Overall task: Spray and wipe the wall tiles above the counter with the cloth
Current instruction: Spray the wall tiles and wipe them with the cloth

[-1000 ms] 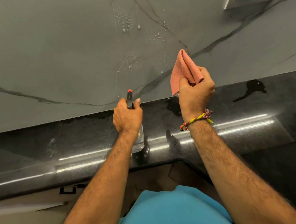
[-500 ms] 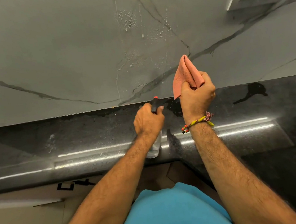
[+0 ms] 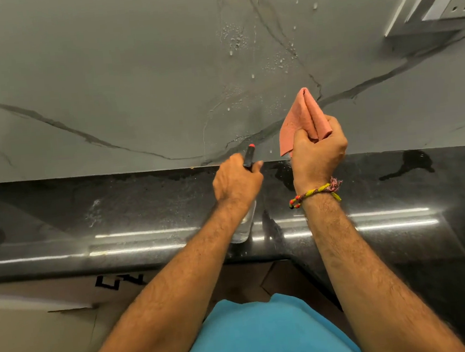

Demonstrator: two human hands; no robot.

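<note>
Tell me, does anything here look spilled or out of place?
Yes: a dark puddle lies on the black counter at the right, near the wall. Droplets cling to the tiles above the left hand, probably spray not yet wiped. Nothing looks damaged.

A grey marble-look wall [image 3: 101,60] with dark veins fills the upper half of the frame, and a white socket plate [image 3: 441,2] sits at the upper right. Below it a glossy black counter [image 3: 114,204] runs across the middle, with long streaks of reflected light along its front edge. At the lower left lies a pale floor [image 3: 28,337] with a black mark.
</note>
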